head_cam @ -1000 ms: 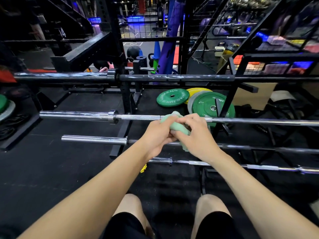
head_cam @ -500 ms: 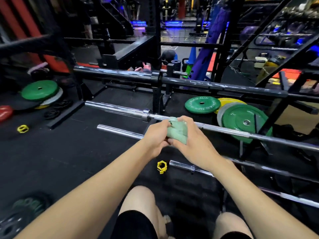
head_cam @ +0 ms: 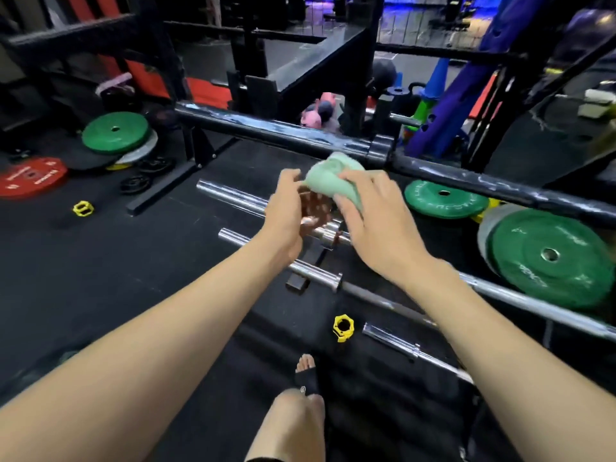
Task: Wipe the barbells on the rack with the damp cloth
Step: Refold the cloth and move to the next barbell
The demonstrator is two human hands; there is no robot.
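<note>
1. Above the chrome barbells, in the middle of the view, the damp cloth sits bunched into a soft pale-green wad, held clear of the bars and apparently touching none of them.
2. Of the two hands, the right hand grips the cloth, fingers curled over its near side. The left hand is just beside it with fingers loosely spread and palm turned inward; whether its fingertips touch the cloth I cannot tell, as the frame is blurred there.
3. The cloth should handle as light, limp and a little clammy. It will take any shape, so it is best wrapped round a shaft and gripped through the fabric.
4. Uppermost on the rack lies a thick dark barbell, its finish scuffed and streaky, with a collar near the upright.
5. Lower rungs carry bright chrome barbells: smooth round sleeves, mirror-like and probably slippery when wet. A thinner, darker, duller shaft is likely knurled and would drag on the cloth.
6. The bars look heavy and rigid, so wiping in place seems wiser than lifting.
7. Around the black rubber floor lie green plates, a red plate and yellow collars.
</note>
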